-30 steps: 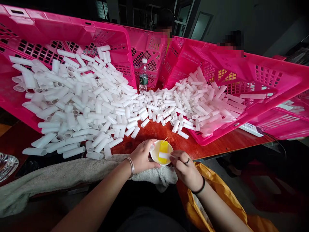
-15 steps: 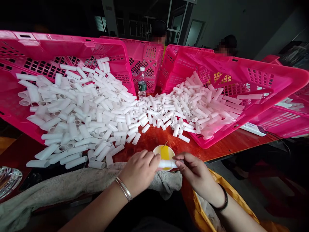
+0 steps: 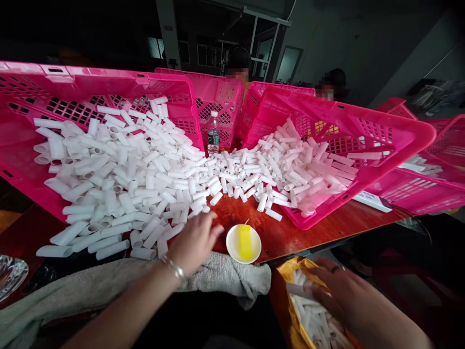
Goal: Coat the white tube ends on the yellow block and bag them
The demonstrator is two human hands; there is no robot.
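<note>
My left hand point(image 3: 196, 241) is stretched out at the near edge of the heap of white plastic tubes point(image 3: 127, 167), fingers apart with nothing seen in them. To the right, my right hand point(image 3: 345, 291), smeared by motion, is over the mouth of a yellow bag point(image 3: 293, 315). Between its fingers is one short white tube point(image 3: 298, 290). Many similar tubes point(image 3: 314, 315) lie inside the bag. A small white bowl point(image 3: 232, 247) stands between my hands on the red table, with a yellow block point(image 3: 245, 242) and a thin stick in it.
Pink crates point(image 3: 174, 80) lie tipped at left and right, tubes spilling from them. A water bottle point(image 3: 213, 133) stands between them. A grey towel point(image 3: 232, 278) runs along the table's front edge. A white power strip point(image 3: 374, 199) lies at right. People sit behind the crates.
My hands have parted. The right hand has carried the tube from above the bowl down to the bag. My left hand has let go of the tube and moved left toward the heap.
</note>
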